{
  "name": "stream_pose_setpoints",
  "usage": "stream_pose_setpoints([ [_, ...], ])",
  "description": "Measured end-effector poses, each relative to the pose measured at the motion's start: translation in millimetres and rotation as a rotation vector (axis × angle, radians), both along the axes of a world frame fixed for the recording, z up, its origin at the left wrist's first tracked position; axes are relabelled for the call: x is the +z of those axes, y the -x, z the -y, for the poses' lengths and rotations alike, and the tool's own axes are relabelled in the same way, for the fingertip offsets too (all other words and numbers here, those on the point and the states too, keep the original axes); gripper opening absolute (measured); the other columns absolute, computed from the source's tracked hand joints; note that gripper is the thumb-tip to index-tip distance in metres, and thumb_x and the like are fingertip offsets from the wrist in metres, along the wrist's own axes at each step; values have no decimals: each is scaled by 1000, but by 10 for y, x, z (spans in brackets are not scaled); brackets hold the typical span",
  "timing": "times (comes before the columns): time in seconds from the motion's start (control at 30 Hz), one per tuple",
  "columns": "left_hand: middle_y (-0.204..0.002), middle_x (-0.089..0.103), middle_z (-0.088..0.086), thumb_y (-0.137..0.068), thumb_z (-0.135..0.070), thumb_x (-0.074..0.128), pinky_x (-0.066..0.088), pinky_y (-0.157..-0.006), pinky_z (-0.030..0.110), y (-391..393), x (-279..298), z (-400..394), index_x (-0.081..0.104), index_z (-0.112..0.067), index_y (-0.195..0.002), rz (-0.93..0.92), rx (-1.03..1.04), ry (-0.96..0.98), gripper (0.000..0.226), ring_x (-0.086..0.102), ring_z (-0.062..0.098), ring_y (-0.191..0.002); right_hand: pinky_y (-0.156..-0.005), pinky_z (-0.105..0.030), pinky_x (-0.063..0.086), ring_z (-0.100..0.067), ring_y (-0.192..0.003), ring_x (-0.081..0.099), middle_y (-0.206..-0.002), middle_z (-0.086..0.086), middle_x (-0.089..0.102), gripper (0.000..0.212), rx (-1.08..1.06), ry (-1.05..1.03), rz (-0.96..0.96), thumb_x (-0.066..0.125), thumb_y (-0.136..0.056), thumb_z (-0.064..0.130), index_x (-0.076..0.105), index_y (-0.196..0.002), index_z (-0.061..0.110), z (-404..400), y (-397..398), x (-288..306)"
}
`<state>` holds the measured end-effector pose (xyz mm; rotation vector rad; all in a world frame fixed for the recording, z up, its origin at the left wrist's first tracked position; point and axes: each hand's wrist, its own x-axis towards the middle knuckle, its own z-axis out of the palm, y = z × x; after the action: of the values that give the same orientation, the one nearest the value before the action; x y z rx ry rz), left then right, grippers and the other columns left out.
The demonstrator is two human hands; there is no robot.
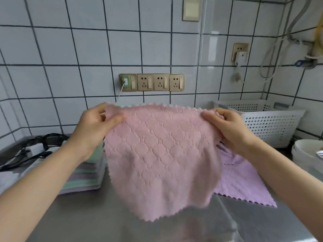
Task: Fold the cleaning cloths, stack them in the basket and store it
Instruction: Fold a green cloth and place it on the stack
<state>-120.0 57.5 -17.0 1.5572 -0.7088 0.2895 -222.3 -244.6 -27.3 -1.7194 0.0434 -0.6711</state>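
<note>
We've got the pink cloth [157, 154] pinched by its top corners mid-frame, left hand [97, 126] and right hand [227, 128] fingers clamped on it, and it looks light and floppy, so corners seem best.

Pink cloth [157, 154], embossed with a diamond lattice and edged in scallops. Right of it, a lilac cloth [244, 186] with the same scalloped edge. Left of it, a stack [87, 179] banded mint green and lilac. White perforated basket [267, 123]; grey metallic surface [87, 215]; white wall tiles [90, 48], dark grout.
</note>
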Motion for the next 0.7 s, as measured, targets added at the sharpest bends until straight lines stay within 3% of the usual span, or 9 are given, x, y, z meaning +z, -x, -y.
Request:
stream_pose_setpoints([
  [0.07,-78,73,-10,-81,-16,68,51,-80,30,-34,-101,-108,72,-26,-78,-113,23,-26,11,67,10,-79,-55,-20,44,-15,-65,53,-70,-8,58,23,95,-27,-83,69,-84,23,62,-75,2,-54,-56,-99],
  [0.13,-79,74,-2,-85,-17,67,51,-74,31,-159,-331,-224,71,-16,-85,-194,103,-174,4,68,13,-74,-63,-22,45,-12,-67,57,-68,-3,62,17,143,69,-193,69,-85,14,65,-74,1,-63,-131,-322],
  [0.23,-56,55,7,-86,-20,66,33,-56,29,-393,-828,-321,60,-3,-66,-209,264,-492,28,48,17,-53,-51,-17,40,-8,-54,46,-57,1,52,26,4,494,-411,71,-83,17,63,-70,-3,2,-319,-771],
  [0.3,-50,47,4,-84,-23,66,21,-50,29,-482,-1135,-288,42,-11,-52,-179,401,-669,42,35,16,-47,-44,-15,30,-8,-46,37,-53,0,46,37,-71,734,-524,71,-82,27,58,-66,-4,-3,-450,-1045],
  [0.37,-73,66,17,-83,-24,64,19,-47,29,-582,-1377,-220,37,-14,-50,-133,507,-785,44,36,18,-43,-43,-21,24,-9,-45,28,-50,1,38,43,-120,879,-580,69,-83,32,50,-62,-1,-29,-589,-1230],
  [0.47,-103,64,28,-87,-25,58,27,-48,27,-759,-1547,-111,43,-11,-52,-135,640,-770,40,59,35,-60,-48,-17,41,-8,-40,50,-46,2,53,32,-153,801,-567,63,-87,25,58,-63,4,-85,-812,-1362],
  [0.57,-93,66,24,-92,-18,50,45,-54,34,-881,-1559,-2,55,-3,-77,-106,735,-726,22,63,39,-76,-71,-32,56,-26,-67,69,-80,-14,72,19,-240,649,-539,53,-90,10,68,-95,-1,-124,-1014,-1380],
  [0.63,-106,62,21,-92,-10,49,49,-70,41,-866,-1569,52,54,-1,-104,-52,707,-820,16,61,36,-92,-85,-34,53,-28,-95,66,-112,-14,68,35,-232,703,-545,51,-90,5,59,-124,6,-164,-1043,-1388],
  [0.7,-142,40,20,-91,-11,53,39,-103,40,-755,-1680,80,30,2,-140,57,596,-995,56,42,36,-128,-93,-32,44,-27,-117,54,-137,-9,51,52,-163,875,-557,52,-90,9,41,-141,13,-221,-954,-1453],
])
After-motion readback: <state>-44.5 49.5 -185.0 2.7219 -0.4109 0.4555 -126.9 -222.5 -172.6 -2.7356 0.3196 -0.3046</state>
